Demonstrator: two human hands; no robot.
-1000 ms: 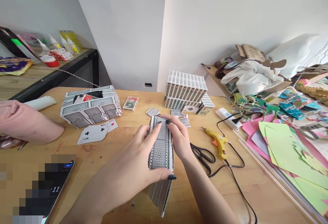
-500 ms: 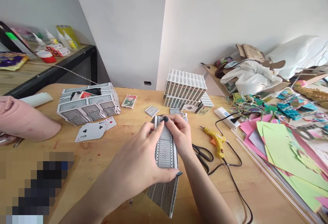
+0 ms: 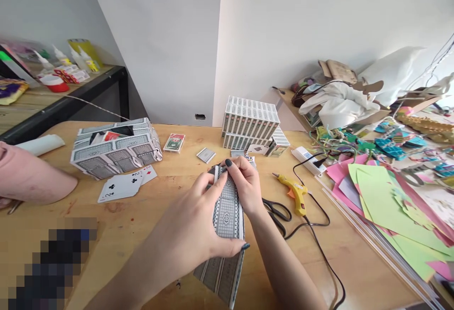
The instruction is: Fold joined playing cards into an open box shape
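Between my two hands is a long folded piece built from grey-patterned playing cards (image 3: 226, 215), tilted with its lower end toward me. My left hand (image 3: 198, 222) wraps round its left side, thumb across the front edge. At the far end my right hand (image 3: 245, 185) pinches the card edge between thumb and fingers, close to my left fingertips. Black-handled scissors (image 3: 280, 210) lie beside my right wrist. Farther right rests a yellow glue gun (image 3: 296, 194) with its black cord. Fanned loose cards (image 3: 122, 186) lie to the left.
A card-covered box (image 3: 117, 147) stands at the back left, near a card pack (image 3: 174, 142). Many card boxes (image 3: 250, 121) are stacked by the wall. A power strip (image 3: 308, 159), coloured paper (image 3: 386, 210) and clear rods (image 3: 379, 244) fill the right. Another person's sleeve (image 3: 35, 173) reaches in from the left.
The view has shifted slightly, so the table things appear a little farther left. Both hands keep their hold on the card piece, with hardly any change in grip.
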